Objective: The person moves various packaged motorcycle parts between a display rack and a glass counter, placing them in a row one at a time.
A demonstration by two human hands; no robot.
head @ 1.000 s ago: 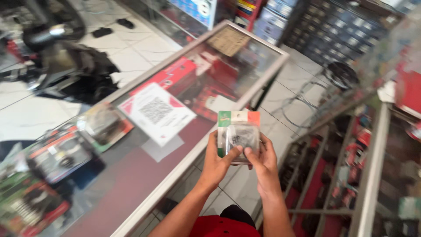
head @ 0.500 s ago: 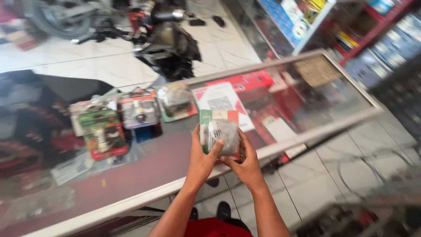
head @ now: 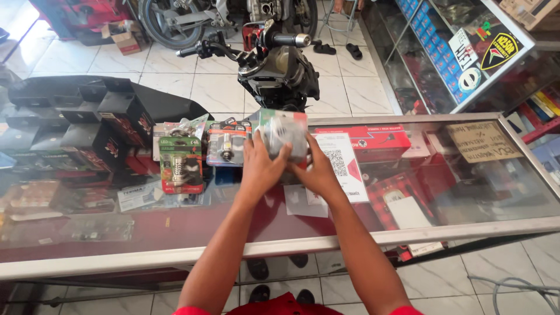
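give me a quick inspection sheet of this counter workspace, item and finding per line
surface: glass display counter with a metal frame, boxed stock visible beneath the glass.
job's things: clear packet with a green, white and red header card, held over the counter top.
clutter: two blister packs left of the packet, a printed code sheet to its right, black boxes at far left.
grippers: left hand and right hand both grip the packet.
cables: a loop of hose or cable on the floor, lower right.
surroundings: motorcycle beyond the counter, stocked shelves at upper right, white tiled floor.
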